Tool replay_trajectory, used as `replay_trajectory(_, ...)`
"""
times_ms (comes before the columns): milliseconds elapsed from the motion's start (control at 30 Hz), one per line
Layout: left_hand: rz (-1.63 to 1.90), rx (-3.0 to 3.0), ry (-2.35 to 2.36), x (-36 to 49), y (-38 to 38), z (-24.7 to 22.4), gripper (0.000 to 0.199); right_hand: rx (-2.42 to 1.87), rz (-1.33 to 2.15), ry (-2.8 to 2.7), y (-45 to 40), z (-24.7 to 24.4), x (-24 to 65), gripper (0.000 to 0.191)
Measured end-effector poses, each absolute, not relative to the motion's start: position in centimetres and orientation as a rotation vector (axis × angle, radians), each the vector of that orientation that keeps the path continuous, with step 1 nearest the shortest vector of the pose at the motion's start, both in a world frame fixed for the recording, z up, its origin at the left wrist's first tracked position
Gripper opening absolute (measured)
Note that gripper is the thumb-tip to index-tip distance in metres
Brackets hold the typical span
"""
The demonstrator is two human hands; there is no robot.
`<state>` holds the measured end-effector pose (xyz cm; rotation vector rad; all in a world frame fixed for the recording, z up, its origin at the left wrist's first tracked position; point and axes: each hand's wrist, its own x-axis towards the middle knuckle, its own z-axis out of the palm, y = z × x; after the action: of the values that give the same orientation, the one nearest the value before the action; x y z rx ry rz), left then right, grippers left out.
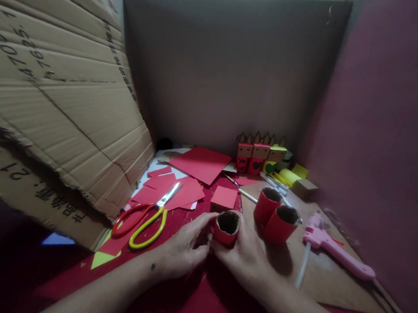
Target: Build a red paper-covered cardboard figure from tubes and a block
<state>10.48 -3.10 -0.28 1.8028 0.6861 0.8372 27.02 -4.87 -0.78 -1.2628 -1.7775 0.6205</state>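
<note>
Low over the red table covering, a short cardboard tube (pixel 226 235) wrapped in red paper stands upright between my two hands, its hollow brown inside facing up. My right hand (pixel 243 253) is closed around its right side and front. From the left, my left hand (pixel 191 239) has its fingers curled against the tube's side; its fingertips are partly hidden. Just behind the tube sits a small box with a red top (pixel 223 197). To the right, two more red-wrapped tubes (pixel 280 226) stand side by side on a brown board.
Scissors (pixel 159 210) with red and yellow handles lie open at left, beside red paper sheets (pixel 201 163). A pink glue gun (pixel 335 246) rests on the board (pixel 336 287). Several box-headed paper figures (pixel 255 158) stand at the back. Cardboard (pixel 63 82) rises at left.
</note>
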Motion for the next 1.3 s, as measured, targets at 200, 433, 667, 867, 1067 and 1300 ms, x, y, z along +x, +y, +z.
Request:
replay_trajectory(200, 0.845, 1.748, 0.722, 10.7, -3.2, -0.3, 0.048, -1.317, 0.595, -1.775, -4.9, -0.8, 27.0, 0.025)
replay_trajectory(433, 0.826, 1.769, 0.799, 10.9, -3.4, -0.7, 0.049, -1.331, 0.596, -1.768, -5.0, -0.7, 27.1, 0.027)
replay_trajectory(667, 1.066, 1.877, 1.211, 9.6, -1.0, 1.1, 0.039, -1.312, 0.61, -1.809, -5.3, -0.9, 27.2, 0.026)
replay_trajectory(867, 0.724, 2.272, 1.113, 9.7, 3.7, 4.4, 0.078, -1.32, 0.601, -1.847, -5.7, -0.3, 27.1, 0.024)
replay_trajectory(1067, 0.622, 2.23, 1.05, 11.2, 6.4, 2.3, 0.077, -1.324, 0.561, -1.867, -5.5, -0.1, 27.2, 0.022)
replay_trajectory(1300, 0.801, 2.054, 1.198, 10.0, 5.6, 3.5, 0.077, -1.331, 0.627, -1.825, -5.1, -0.8, 27.2, 0.019)
